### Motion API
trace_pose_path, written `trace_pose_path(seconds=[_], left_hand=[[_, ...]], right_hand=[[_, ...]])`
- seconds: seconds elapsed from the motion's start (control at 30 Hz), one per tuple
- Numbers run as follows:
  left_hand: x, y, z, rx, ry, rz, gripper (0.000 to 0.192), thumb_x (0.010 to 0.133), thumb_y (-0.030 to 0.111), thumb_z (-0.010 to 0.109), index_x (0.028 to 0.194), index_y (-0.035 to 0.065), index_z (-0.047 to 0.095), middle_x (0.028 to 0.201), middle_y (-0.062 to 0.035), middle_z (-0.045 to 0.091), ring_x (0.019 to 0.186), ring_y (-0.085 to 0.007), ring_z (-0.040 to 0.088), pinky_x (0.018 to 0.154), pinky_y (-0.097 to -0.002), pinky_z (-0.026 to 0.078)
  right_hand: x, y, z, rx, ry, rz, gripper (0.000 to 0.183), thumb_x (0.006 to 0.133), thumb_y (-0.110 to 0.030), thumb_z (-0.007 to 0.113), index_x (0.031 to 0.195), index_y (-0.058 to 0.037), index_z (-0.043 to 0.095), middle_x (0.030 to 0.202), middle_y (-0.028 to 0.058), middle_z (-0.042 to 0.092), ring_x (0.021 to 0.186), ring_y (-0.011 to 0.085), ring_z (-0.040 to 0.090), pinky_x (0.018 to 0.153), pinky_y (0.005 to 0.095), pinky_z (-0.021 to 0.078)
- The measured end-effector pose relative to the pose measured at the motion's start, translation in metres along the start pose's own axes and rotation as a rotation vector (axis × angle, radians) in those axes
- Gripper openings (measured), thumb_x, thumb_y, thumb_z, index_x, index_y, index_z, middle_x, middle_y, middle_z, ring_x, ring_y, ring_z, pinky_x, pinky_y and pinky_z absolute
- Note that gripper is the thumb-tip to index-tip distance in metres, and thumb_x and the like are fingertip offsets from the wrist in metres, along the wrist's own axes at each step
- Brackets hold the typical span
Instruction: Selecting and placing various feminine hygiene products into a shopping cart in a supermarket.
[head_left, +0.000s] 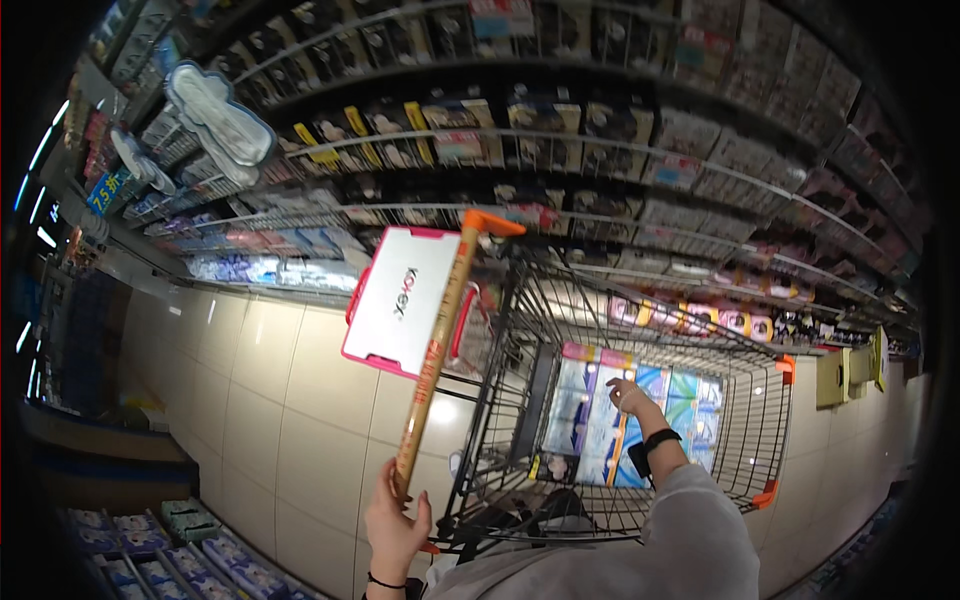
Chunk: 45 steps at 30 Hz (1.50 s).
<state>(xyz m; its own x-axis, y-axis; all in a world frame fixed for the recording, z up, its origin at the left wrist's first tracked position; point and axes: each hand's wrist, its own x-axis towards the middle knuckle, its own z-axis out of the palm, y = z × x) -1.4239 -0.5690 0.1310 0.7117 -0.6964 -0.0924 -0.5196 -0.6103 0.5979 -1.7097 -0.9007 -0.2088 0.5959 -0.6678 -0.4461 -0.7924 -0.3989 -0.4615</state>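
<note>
My left hand (395, 519) lies loosely around the near end of the shopping cart's handle (431, 382), thumb standing apart from the fingers. The black wire shopping cart (750, 442) has orange corner pieces. Inside its basket, my right hand (628, 396) hovers over or touches the packs; which one cannot be told. Its fingers are slightly bent and nothing shows in them. White, blue and green plastic packs (592, 420) cover the basket floor, with pink-topped ones at the far side. A small dark pack (555, 468) lies at the near left corner.
A white Kotex carrier box (401, 300) with pink edges and handles stands beyond the handle. Shelves of packaged pads (540, 120) line the far side, with large pad displays (221, 112). Green cartons (844, 375) stand right; packs (142, 532) fill a lower left rack.
</note>
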Motion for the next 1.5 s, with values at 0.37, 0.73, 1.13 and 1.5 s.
trace_pose_path(seconds=[0.37,0.73,1.13,1.5], left_hand=[[0.064,-0.02,-0.013,-0.173,-0.186,0.424,0.059,0.077,-0.006,0.049,0.131,0.0109,0.032,0.104,-0.0233,0.048,0.08,-0.0427,0.055,0.068,-0.0463,0.048],[0.112,-0.036,0.012,-0.4,-0.413,0.638,0.053,0.08,-0.003,0.048,0.129,0.0118,0.037,0.1,-0.0187,0.042,0.073,-0.0293,0.05,0.069,-0.0355,0.043],[0.326,0.034,-0.14,-0.004,-0.488,0.883,0.056,0.085,0.024,0.061,0.131,0.0068,0.035,0.098,-0.0176,0.061,0.092,-0.0267,0.061,0.079,-0.0345,0.047],[0.617,0.18,-0.34,-0.482,1.057,1.073,0.038,0.077,0.019,0.062,0.109,0.0038,0.051,0.101,-0.0147,0.053,0.099,-0.0317,0.049,0.089,-0.0392,0.038]], right_hand=[[-0.12,-0.276,-0.107,0.118,0.037,-0.289,0.039,0.085,-0.024,0.056,0.119,-0.0059,0.05,0.104,0.0186,0.061,0.094,0.0368,0.058,0.081,0.0404,0.047],[-0.164,-0.338,-0.022,0.304,-0.455,-0.391,0.074,0.082,-0.053,0.056,0.13,-0.0007,0.036,0.112,0.0261,0.055,0.101,0.0357,0.056,0.083,0.0371,0.0445],[-0.175,-0.367,-0.047,0.344,-0.07,-0.362,0.033,0.084,-0.029,0.058,0.106,-0.0048,0.056,0.099,0.0202,0.06,0.087,0.0356,0.057,0.075,0.0408,0.0466],[-0.145,-0.429,-0.064,0.139,-0.033,0.27,0.051,0.085,-0.05,0.05,0.079,-0.0016,0.066,0.079,0.0232,0.062,0.077,0.0391,0.059,0.067,0.0432,0.0476]])
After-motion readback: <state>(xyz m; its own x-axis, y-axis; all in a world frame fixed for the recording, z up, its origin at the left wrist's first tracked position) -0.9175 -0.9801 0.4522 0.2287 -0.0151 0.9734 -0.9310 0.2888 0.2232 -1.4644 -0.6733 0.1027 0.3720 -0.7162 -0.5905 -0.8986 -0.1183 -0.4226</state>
